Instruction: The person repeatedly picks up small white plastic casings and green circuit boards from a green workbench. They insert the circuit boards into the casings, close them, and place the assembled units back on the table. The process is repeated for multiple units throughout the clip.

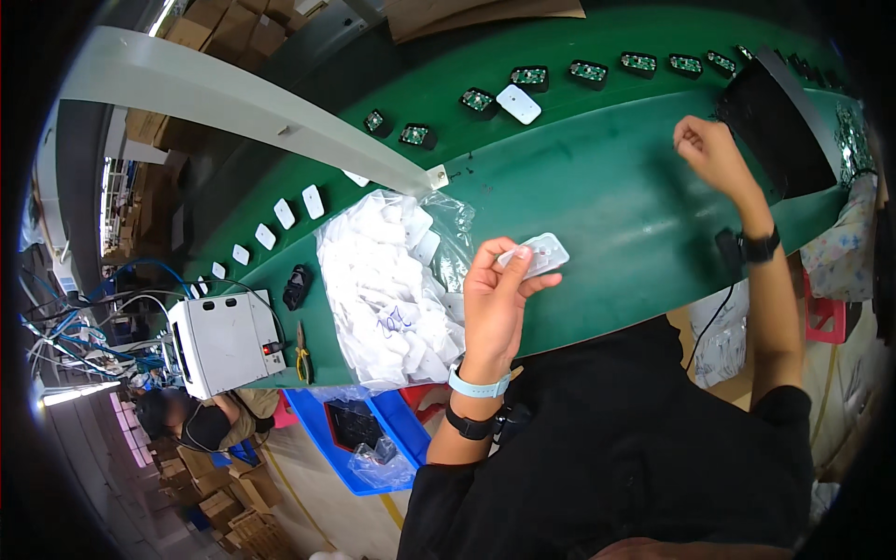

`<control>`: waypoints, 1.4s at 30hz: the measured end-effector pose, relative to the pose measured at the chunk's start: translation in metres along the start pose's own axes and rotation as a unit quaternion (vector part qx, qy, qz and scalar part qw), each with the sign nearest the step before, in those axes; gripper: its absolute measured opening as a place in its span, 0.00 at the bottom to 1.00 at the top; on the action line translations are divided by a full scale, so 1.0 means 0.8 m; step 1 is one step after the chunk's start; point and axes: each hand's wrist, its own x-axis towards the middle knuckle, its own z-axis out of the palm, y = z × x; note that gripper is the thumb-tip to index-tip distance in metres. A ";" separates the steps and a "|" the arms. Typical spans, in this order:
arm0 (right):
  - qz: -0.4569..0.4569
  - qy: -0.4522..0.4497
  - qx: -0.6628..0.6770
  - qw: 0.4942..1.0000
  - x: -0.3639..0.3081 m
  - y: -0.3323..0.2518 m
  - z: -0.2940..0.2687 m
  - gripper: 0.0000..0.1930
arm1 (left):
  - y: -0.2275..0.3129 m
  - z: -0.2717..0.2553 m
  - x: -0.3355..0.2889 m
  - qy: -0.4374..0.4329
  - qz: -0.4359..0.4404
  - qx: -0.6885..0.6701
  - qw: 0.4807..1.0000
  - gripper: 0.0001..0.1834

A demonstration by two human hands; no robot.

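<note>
The left hand (pixel 497 303) pinches a white cover (pixel 549 252) toward three o'clock; the right hand (pixel 711 161), well apart at two o'clock, curls, contents unclear. Seemingly a cover-handling step; the next move calls for steady fingertips.

Between the left hand (pixel 497 297) and the right hand (pixel 714 157), the worktop (pixel 625 205) offers an open corridor for sideways passage, continuing ahead of the left hand as far as the row of black housings (pixel 588 75), which bounds the far side. Immediately left of the left hand, a bulging bag of white parts (pixel 383 299) obstructs low travel. Farther ahead and to that hand's left, a slanting metal beam (pixel 252 103) comes down to the worktop. Just right of the right hand, a large black object (pixel 782 131) bars outward movement.
</note>
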 end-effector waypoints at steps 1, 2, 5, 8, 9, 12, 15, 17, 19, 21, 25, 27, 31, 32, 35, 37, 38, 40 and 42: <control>0.029 -0.004 0.114 0.993 -0.017 -0.034 0.011 0.02 | -0.002 0.004 0.000 -0.003 0.002 0.006 1.000 0.05; -0.058 0.012 0.150 0.987 -0.036 -0.069 0.025 0.02 | 0.001 0.011 -0.001 0.000 0.005 0.019 1.000 0.07; -0.195 0.021 0.122 0.973 -0.086 -0.163 0.062 0.04 | 0.006 0.034 0.004 -0.012 0.010 0.043 0.999 0.12; -0.254 0.061 0.126 0.957 -0.089 -0.193 0.104 0.07 | 0.008 0.047 0.004 -0.029 0.030 0.040 0.998 0.17; -0.248 0.070 0.117 0.959 -0.087 -0.195 0.111 0.08 | 0.007 0.051 0.002 -0.027 0.034 0.046 0.998 0.19; -0.229 0.106 0.133 0.959 -0.083 -0.193 0.123 0.08 | 0.003 0.051 0.000 -0.029 0.054 0.065 0.996 0.21; -0.219 0.119 0.115 0.962 -0.085 -0.196 0.126 0.08 | 0.000 0.050 -0.004 -0.026 0.068 0.080 0.994 0.22; -0.205 0.124 0.099 0.966 -0.088 -0.197 0.127 0.07 | -0.001 0.050 -0.006 -0.023 0.077 0.097 0.992 0.22; -0.186 0.129 0.107 0.968 -0.089 -0.199 0.130 0.07 | -0.004 0.050 -0.006 -0.023 0.091 0.122 0.988 0.23; -0.156 0.129 0.135 0.970 -0.092 -0.199 0.133 0.06 | -0.007 0.051 -0.004 -0.017 0.091 0.104 0.990 0.24; -0.128 0.133 0.133 0.974 -0.098 -0.203 0.133 0.06 | -0.007 0.051 -0.004 -0.014 0.077 0.102 0.992 0.24; -0.125 0.143 0.135 0.972 -0.094 -0.206 0.133 0.06 | -0.006 0.053 -0.002 -0.009 0.084 0.109 0.991 0.24; -0.104 0.111 0.156 0.976 -0.091 -0.205 0.135 0.06 | -0.007 0.051 -0.003 0.010 0.105 0.136 0.985 0.23; -0.078 0.097 0.183 0.975 -0.090 -0.204 0.136 0.06 | -0.006 0.052 -0.003 0.016 0.110 0.141 0.984 0.23; -0.003 0.044 0.319 0.947 -0.086 -0.206 0.140 0.09 | -0.003 0.050 -0.003 0.039 0.111 0.149 0.982 0.21; 0.011 0.001 0.382 0.924 -0.084 -0.206 0.143 0.12 | -0.004 0.047 -0.001 0.048 0.098 0.134 0.985 0.19; 0.003 -0.020 0.393 0.919 -0.086 -0.202 0.143 0.14 | -0.005 0.044 0.000 0.053 0.089 0.126 0.987 0.18; -0.062 -0.048 0.400 0.913 -0.086 -0.191 0.143 0.18 | -0.001 0.039 0.003 0.023 0.071 0.064 0.995 0.16; -0.184 -0.070 0.394 0.898 -0.078 -0.183 0.143 0.24 | 0.003 0.032 0.003 0.002 0.034 -0.003 0.999 0.15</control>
